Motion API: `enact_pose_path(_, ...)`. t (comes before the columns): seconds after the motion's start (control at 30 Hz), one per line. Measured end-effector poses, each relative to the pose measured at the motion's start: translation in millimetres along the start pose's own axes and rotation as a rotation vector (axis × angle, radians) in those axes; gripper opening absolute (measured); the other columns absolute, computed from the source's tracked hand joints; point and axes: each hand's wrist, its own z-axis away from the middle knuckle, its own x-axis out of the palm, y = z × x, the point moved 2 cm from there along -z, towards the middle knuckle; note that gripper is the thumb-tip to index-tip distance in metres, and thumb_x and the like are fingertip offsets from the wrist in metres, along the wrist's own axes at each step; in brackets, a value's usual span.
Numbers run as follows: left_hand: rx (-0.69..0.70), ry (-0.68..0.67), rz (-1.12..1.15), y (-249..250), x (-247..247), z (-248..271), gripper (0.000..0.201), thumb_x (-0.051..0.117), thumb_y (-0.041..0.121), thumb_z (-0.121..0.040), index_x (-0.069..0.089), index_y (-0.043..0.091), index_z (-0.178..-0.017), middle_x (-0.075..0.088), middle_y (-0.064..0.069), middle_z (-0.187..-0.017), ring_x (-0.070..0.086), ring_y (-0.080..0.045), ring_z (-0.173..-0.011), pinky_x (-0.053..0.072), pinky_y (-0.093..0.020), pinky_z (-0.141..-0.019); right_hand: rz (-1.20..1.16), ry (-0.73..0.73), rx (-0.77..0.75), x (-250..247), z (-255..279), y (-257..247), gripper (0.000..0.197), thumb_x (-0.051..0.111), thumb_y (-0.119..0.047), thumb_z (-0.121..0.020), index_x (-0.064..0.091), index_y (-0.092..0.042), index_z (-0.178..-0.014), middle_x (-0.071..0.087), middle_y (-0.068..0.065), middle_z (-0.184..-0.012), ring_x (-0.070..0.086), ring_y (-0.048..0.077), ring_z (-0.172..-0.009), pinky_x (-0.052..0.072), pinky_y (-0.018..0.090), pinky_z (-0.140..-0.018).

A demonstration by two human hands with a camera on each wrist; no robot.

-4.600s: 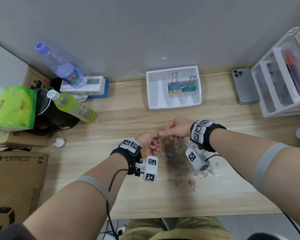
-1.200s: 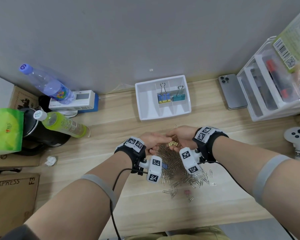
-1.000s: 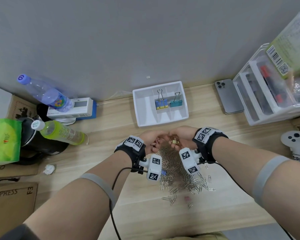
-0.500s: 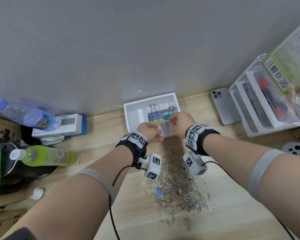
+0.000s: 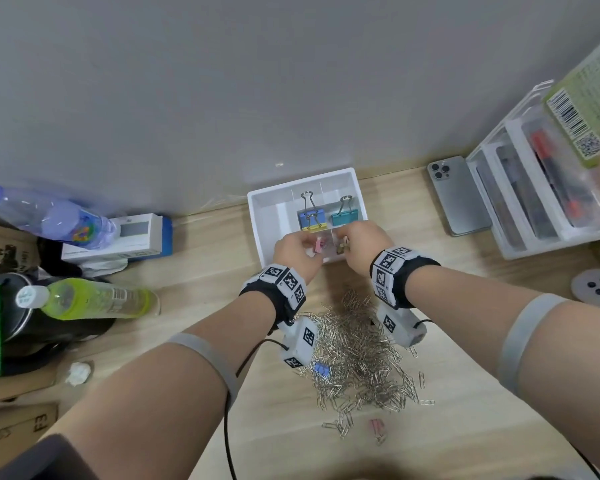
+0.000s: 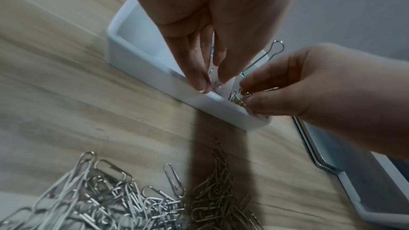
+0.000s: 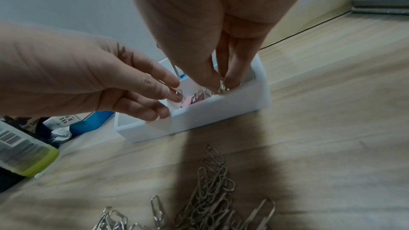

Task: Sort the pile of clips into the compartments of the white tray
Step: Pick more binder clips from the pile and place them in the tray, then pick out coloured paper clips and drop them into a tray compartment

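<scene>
Left hand: my left hand [image 5: 293, 252] is over the near edge of the white tray [image 5: 261, 216], fingertips [image 6: 200, 80] pinching a small pink binder clip [image 5: 317, 244] down in the near middle compartment.
Right hand: my right hand [image 5: 361, 244] pinches a small gold binder clip [image 6: 238, 101] by its wire handle, low in the near right compartment, just beside my left.
Tray contents: I see a blue-and-yellow binder clip [image 5: 311, 218] in the far middle compartment and a teal binder clip [image 5: 344, 216] in the far right one.
Pile: the paper clip pile [image 5: 357, 355] lies on the wooden desk [image 5: 465, 393], nearer to me than the tray; a blue clip [image 5: 321, 369] sits at its left edge and a pink clip [image 5: 376, 426] lies apart on its near side.
Surroundings: a grey phone [image 5: 459, 195] lies right of the tray; a green bottle [image 5: 84, 298] lies well to the left.
</scene>
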Motion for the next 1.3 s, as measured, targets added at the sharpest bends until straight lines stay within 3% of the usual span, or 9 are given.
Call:
enact_pose_path(0.1,-0.021,-0.032,-0.009,-2.8,-5.4,3.8,0.024,0.066,0.010,-0.080,0.073,0.015,-0.103,0.073,0.000,-0.100,0.066,-0.015,-0.094,0.052,-0.026,-0.090,-0.003,0.042,-0.014,-1.2,6.5,5.0,0.042,0.057,-0.002,-0.086,0.065,-0.021,-0.123,0.058,0.005,-0.124,0.056,0.026,-0.115,0.050,0.037,-0.095)
enact_pose_path(0.17,-0.067,-0.071,-0.007,-6.0,-7.5,11.0,0.019,0.066,0.010,-0.079,0.071,0.017,-0.095,0.072,0.001,-0.089,0.065,-0.013,-0.084,0.054,-0.025,-0.078,-0.023,0.102,-0.017,-2.9,14.6,8.3,0.042,0.056,-0.005,-0.087,0.062,-0.022,-0.124,0.054,0.001,-0.128,0.054,0.023,-0.118,0.048,0.036,-0.096)
enact_pose_path(0.27,-0.155,-0.173,-0.082,-16.9,-6.4,24.1,0.013,0.069,0.016,-0.075,0.070,0.023,-0.086,0.071,0.002,-0.086,0.068,-0.013,-0.078,0.053,-0.022,-0.064,-0.093,0.107,-0.018,-3.3,26.3,13.1,0.036,0.054,-0.004,-0.085,0.064,-0.019,-0.117,0.060,0.001,-0.121,0.060,0.022,-0.108,0.051,0.036,-0.093)
enact_pose_path(0.53,-0.256,-0.487,-0.241,-39.1,1.5,79.0,0.012,0.079,0.017,-0.075,0.072,0.009,-0.082,0.074,-0.004,-0.075,0.073,-0.017,-0.070,0.063,-0.033,-0.072,-0.067,-0.155,0.047,30.1,71.5,29.6,0.012,0.068,-0.025,-0.081,0.067,-0.023,-0.092,0.067,-0.001,-0.100,0.064,0.017,-0.087,0.056,0.031,-0.082)
enact_pose_path(0.63,-0.282,-0.543,-0.234,-46.4,7.0,98.2,0.012,0.078,0.018,-0.075,0.070,0.010,-0.071,0.072,-0.003,-0.061,0.066,-0.013,-0.055,0.061,-0.030,-0.066,0.004,-0.184,0.070,39.6,86.0,31.6,0.028,0.069,-0.042,-0.080,0.067,-0.018,-0.094,0.068,0.001,-0.094,0.064,0.019,-0.085,0.056,0.034,-0.080)
enact_pose_path(0.8,-0.300,-0.544,-0.259,-57.4,24.4,121.5,0.025,0.082,0.030,-0.072,0.076,0.006,-0.074,0.070,-0.005,-0.062,0.061,-0.018,-0.055,0.061,-0.035,-0.069,0.023,-0.146,0.107,59.2,102.9,31.8,0.038,0.067,-0.042,-0.084,0.070,-0.007,-0.096,0.071,0.011,-0.094,0.068,0.025,-0.085,0.057,0.035,-0.075)
enact_pose_path(1.03,-0.255,-0.373,-0.257,-67.9,35.2,134.7,0.029,0.085,0.033,-0.066,0.062,0.019,-0.075,0.069,0.001,-0.074,0.064,-0.016,-0.068,0.050,-0.027,-0.054,-0.088,-0.117,0.145,72.4,113.1,36.2,0.033,0.065,-0.028,-0.083,0.070,0.004,-0.089,0.071,0.023,-0.092,0.068,0.033,-0.075,0.056,0.036,-0.068)
enact_pose_path(1.17,-0.223,-0.348,-0.226,-65.0,38.1,136.5,0.017,0.085,0.022,-0.068,0.069,0.019,-0.073,0.073,-0.001,-0.080,0.065,-0.016,-0.069,0.058,-0.029,-0.061,-0.246,-0.090,0.182,71.1,117.8,41.2,0.011,0.070,-0.026,-0.079,0.070,-0.015,-0.076,0.070,0.004,-0.082,0.066,0.021,-0.080,0.055,0.031,-0.071)
enact_pose_path(1.3,-0.201,-0.356,-0.176,-64.1,39.0,137.1,0.011,0.075,0.017,-0.079,0.074,0.019,-0.068,0.074,-0.002,-0.074,0.062,-0.012,-0.062,0.055,-0.025,-0.056,-0.393,-0.116,0.232,66.2,126.4,43.0,0.015,0.073,-0.026,-0.077,0.066,-0.014,-0.073,0.070,0.003,-0.075,0.065,0.017,-0.072,0.051,0.027,-0.064)
